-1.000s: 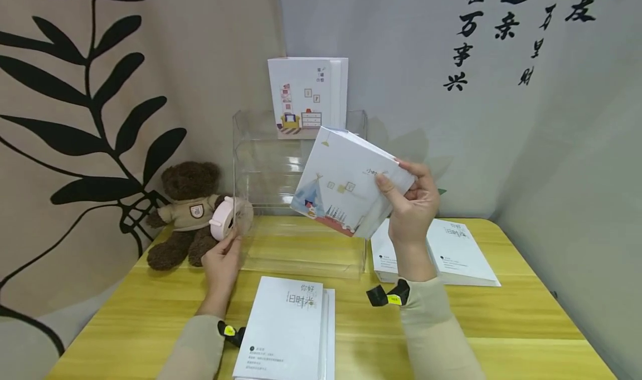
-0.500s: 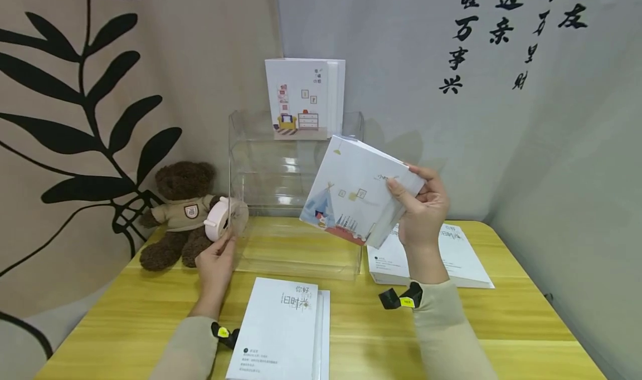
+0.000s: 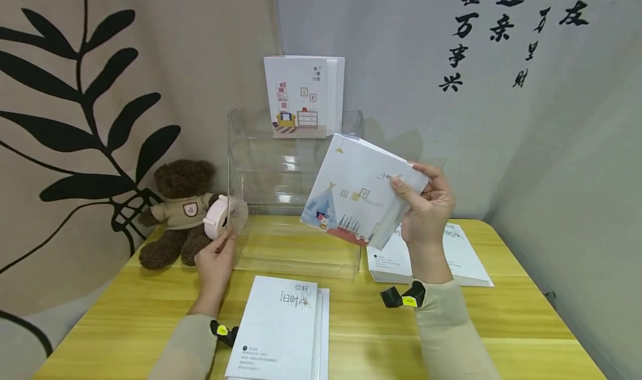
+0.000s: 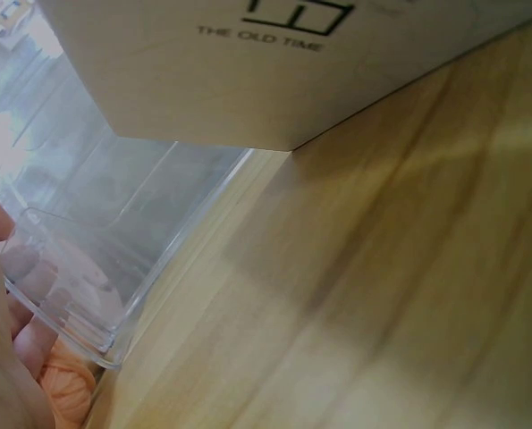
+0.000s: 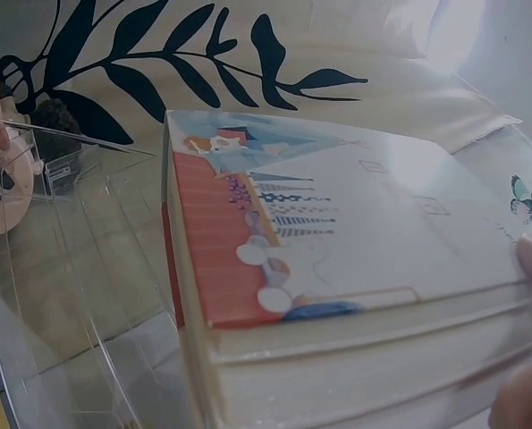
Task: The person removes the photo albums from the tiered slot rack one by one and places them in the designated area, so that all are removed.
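My right hand [image 3: 426,210] grips a white book [image 3: 351,196] with a tent drawing, thumb on its cover. It tilts in the air before the clear plastic rack [image 3: 296,266]. In the right wrist view the book [image 5: 364,223] shows a red cover strip and layered edges; a second book underneath cannot be ruled out. My left hand [image 3: 215,266] pinches the rack's left side panel near the bottom, and the left wrist view shows these fingers [image 4: 38,344] around its edge. Another white illustrated book [image 3: 301,98] stands upright at the rack's top.
White books with Chinese lettering [image 3: 276,324] lie stacked at the table's front. More white books [image 3: 466,257] lie behind my right wrist. A brown teddy bear [image 3: 185,213] sits left of the rack, beside a pink round object [image 3: 217,218]. Fabric walls stand behind the table [image 3: 376,335].
My right hand has moved a little to the right and down with the book. My left hand keeps its hold on the rack. The head view has shifted slightly.
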